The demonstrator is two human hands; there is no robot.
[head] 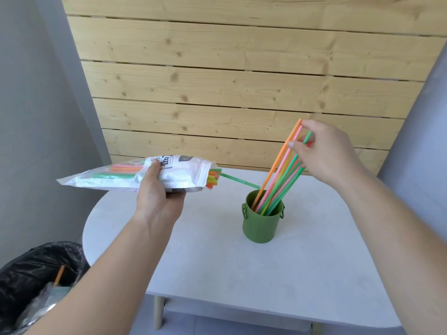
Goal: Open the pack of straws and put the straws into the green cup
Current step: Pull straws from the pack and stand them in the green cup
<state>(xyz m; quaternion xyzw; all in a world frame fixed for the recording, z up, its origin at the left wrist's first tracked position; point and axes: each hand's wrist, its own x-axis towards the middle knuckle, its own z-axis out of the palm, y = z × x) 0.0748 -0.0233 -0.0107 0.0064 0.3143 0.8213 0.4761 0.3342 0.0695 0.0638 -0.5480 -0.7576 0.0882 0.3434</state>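
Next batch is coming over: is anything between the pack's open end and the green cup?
No object stands in that gap. One green straw juts from the pack toward the rim of the green cup, and the straws the right hand holds fill much of its mouth.

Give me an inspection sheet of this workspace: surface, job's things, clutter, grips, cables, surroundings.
Surface: white table, green cup standing on it.
Job's things: cup holds a leaning bunch of straws; opened pack has more poking out.
Clutter: black bin bag lower left, orange straw inside.
Grips: left hand holds the pack in the air; right hand pinches the bunch's tops.
Cables: nothing seen.
Surroundings: wooden plank wall behind, grey walls either side.
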